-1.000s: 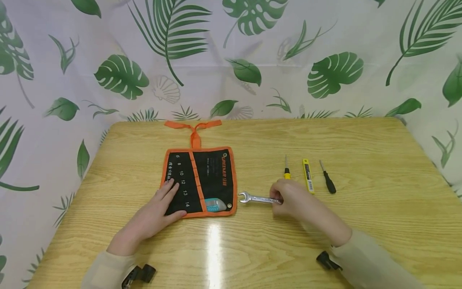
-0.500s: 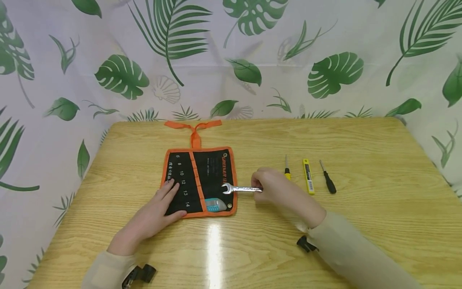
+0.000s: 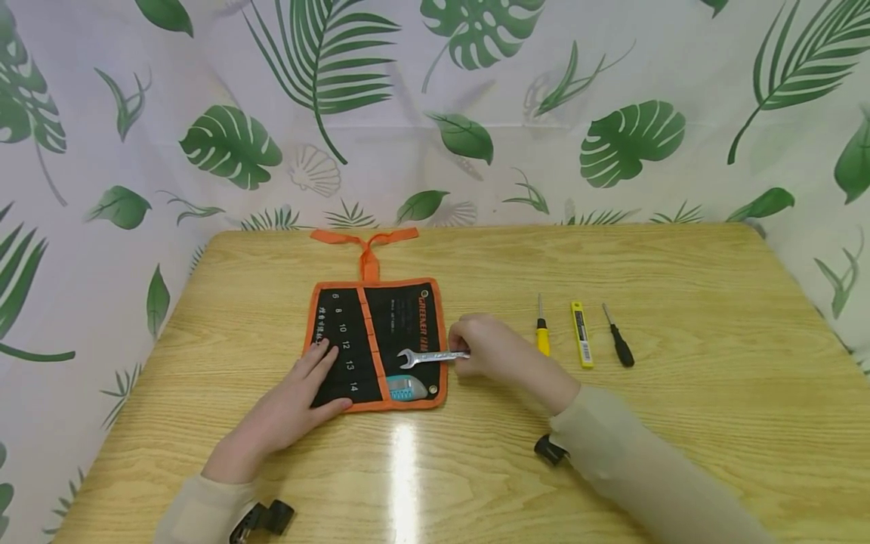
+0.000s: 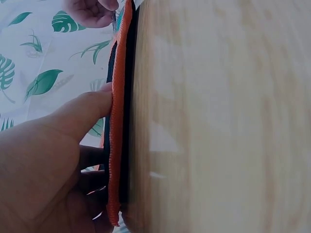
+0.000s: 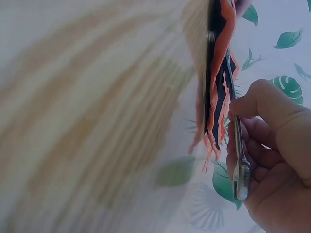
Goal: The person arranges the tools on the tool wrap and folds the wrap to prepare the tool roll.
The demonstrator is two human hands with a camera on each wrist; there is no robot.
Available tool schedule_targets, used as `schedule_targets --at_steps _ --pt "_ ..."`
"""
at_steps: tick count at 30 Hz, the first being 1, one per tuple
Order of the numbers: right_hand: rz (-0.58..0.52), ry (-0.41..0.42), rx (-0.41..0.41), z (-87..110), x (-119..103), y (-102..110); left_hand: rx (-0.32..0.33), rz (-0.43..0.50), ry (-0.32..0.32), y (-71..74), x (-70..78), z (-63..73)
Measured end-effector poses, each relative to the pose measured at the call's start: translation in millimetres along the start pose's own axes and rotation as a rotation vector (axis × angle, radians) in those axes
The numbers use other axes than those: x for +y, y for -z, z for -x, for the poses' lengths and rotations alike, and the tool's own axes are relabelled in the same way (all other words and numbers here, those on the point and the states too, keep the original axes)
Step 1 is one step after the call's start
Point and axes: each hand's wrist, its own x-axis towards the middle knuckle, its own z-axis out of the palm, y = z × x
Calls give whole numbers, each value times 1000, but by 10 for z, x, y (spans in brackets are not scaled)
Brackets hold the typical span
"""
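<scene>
- Advancing left: right hand (image 3: 499, 353), wrench (image 3: 433, 357) pinched, far end now over pouch (image 3: 401, 325); work likely shifting there.
- Left hand (image 3: 288, 400) unmoved, fingers apart, likely steadying pouch.

Left hand (image 4: 41, 155) here, thumb (image 4: 87, 108) right on orange-edged black pouch (image 4: 115, 126)! Wood tabletop (image 4: 218, 116) across from palm, right hand (image 4: 91, 10) beyond thumb, leaf-print cloth (image 4: 43, 63) behind.

Head view bright, evenly lit, mostly sharp; narrow white glare streak down near part of worktop (image 3: 734, 363), softly fading at edges. Wide-angle stretch toward corners. Left wrist view dimmer, cool-toned, worktop hazy with pale reflections. Right wrist view: wood grain smeared, blurred; wrench (image 5: 238, 141) catching small highlights.
</scene>
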Motion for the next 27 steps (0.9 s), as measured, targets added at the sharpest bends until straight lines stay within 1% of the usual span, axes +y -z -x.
schedule_targets --at_steps 5,8,15,21,24,27 --pt "-12 32 -11 -52 -5 -39 4 3 0 -6 -8 -1" --pt "1 55 -20 -79 -30 -56 4 2 2 -5 -4 -5" --pt "7 53 -64 -129 -95 -72 15 2 -7 -5 11 1" --pt "20 62 -88 -170 -124 -38 21 2 -10 3 25 13" --pt "42 65 -118 -188 -148 0 20 3 -8 4 25 13" --pt "59 58 -171 -205 -182 52 16 2 -6 3 21 8"
